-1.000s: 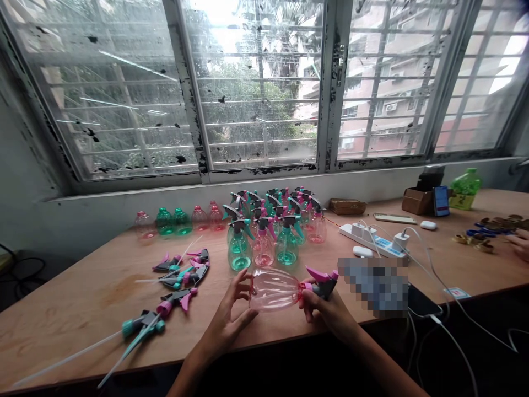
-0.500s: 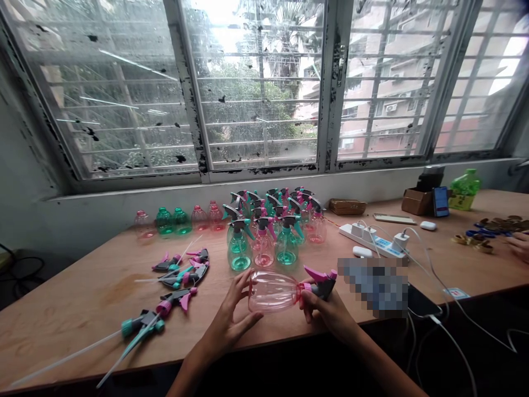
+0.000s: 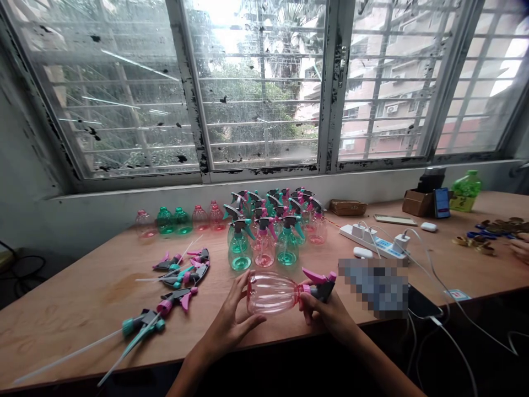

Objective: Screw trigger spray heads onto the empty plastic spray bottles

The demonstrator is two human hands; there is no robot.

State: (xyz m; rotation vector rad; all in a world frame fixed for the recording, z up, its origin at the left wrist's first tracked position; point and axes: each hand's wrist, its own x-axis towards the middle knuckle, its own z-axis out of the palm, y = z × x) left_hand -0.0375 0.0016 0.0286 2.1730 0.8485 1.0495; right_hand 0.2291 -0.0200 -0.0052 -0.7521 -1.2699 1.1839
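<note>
A clear pink spray bottle (image 3: 273, 294) lies sideways in the air above the table's front edge, its base to the left. My left hand (image 3: 232, 311) holds it at the base, fingers behind and thumb below. My right hand (image 3: 324, 314) has its fingers round the pink collar of the grey and pink spray head (image 3: 322, 284), which sits on the bottle's neck. Just beyond stand several pink and green spray bottles (image 3: 263, 251) with heads on. Loose spray heads (image 3: 177, 300) with tubes lie to the left.
Headless bottles (image 3: 165, 221) stand along the wall at the back left. To the right are a white power strip (image 3: 374, 242) with cables, a black phone (image 3: 424, 302), a cardboard box (image 3: 417, 202) and a green plastic bottle (image 3: 465, 190). Another person's hand (image 3: 519, 244) shows at the right edge.
The bottle's base end has shifted very slightly left and the trigger has turned a little. Both my hands keep the same hold.
</note>
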